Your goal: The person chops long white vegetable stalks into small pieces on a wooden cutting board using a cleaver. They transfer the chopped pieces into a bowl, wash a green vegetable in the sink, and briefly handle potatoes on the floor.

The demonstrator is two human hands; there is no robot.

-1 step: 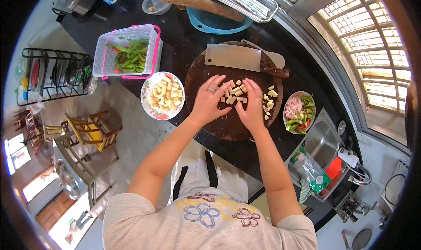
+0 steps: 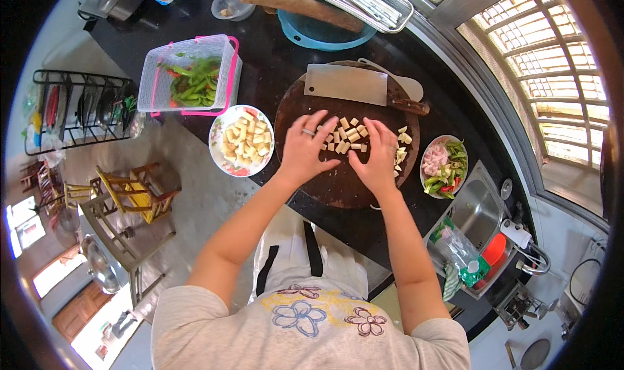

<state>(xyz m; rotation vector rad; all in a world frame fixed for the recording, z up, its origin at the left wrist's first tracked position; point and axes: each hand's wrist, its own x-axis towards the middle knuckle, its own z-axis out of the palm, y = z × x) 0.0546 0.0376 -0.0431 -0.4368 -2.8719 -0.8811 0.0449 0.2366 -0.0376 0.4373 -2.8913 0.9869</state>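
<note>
Head view: we see pale cubes [image 2: 353,137] clustered on the round wooden board [image 2: 338,188], the left hand [image 2: 313,144] and right hand [image 2: 376,154] curved around them, each grip loose and unclenched, seemingly to fence in strays. Beyond, the cleaver [image 2: 344,84] lies flat, likely parked to free both hands; a plate [image 2: 229,167] of similar pieces [image 2: 247,139] sits left on our desk [image 2: 260,71].
</note>
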